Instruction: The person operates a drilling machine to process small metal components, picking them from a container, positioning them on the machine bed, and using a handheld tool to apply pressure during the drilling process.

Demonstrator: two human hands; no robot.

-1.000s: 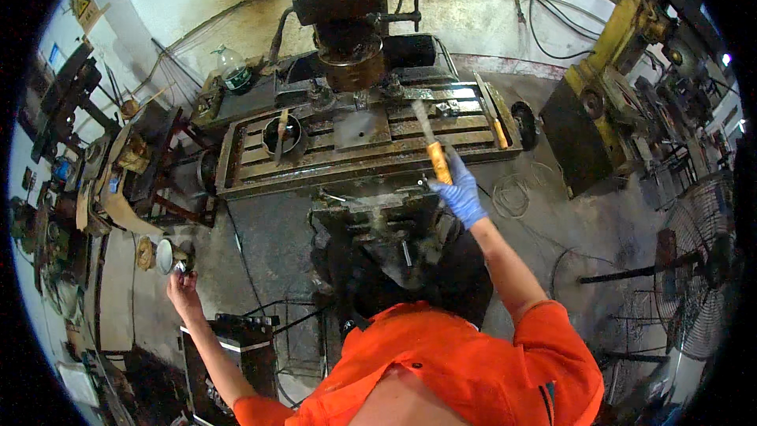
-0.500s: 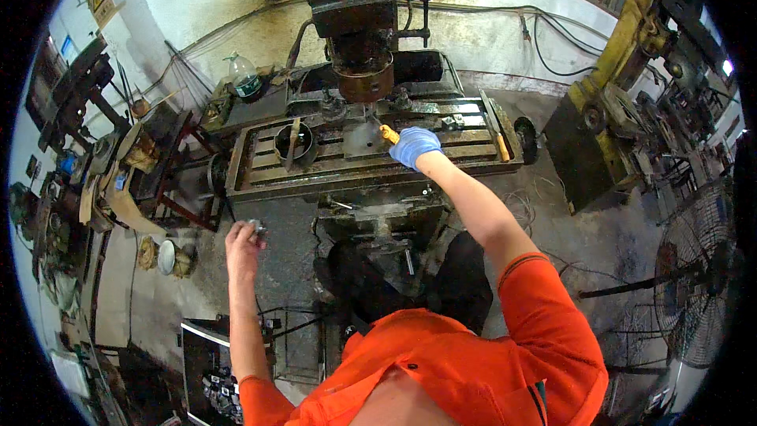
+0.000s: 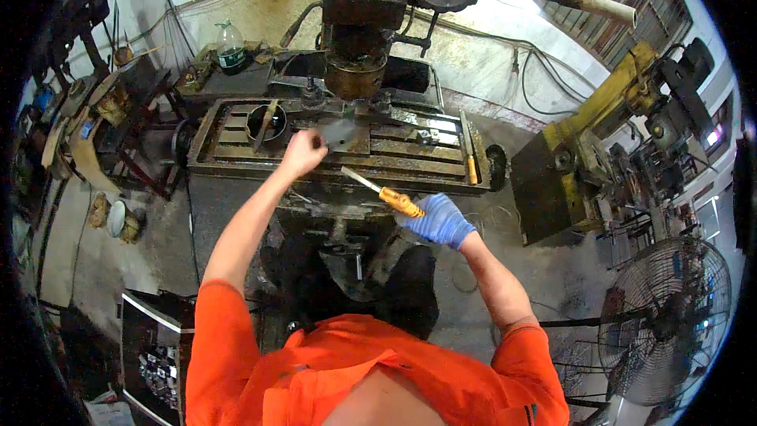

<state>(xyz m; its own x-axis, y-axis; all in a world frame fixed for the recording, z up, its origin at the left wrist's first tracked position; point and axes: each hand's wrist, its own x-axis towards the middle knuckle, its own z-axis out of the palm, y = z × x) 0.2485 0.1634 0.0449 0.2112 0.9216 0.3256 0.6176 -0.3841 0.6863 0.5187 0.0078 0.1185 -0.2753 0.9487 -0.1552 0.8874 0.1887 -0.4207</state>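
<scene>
Left hand (image 3: pixel 302 153) risen to table; screwdriver (image 3: pixel 385 193) gripped in right hand (image 3: pixel 438 221) fingers.

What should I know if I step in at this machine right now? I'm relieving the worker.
Left hand: bare, closed, over the machine table beside the flat metal piece; whether it holds anything cannot be told.
Right hand: blue glove, gripping an orange-handled tool, blade pointing toward the table.
A second orange-handled tool lies at the table's right end.
Done or left: cannot be judged from this view.
</scene>
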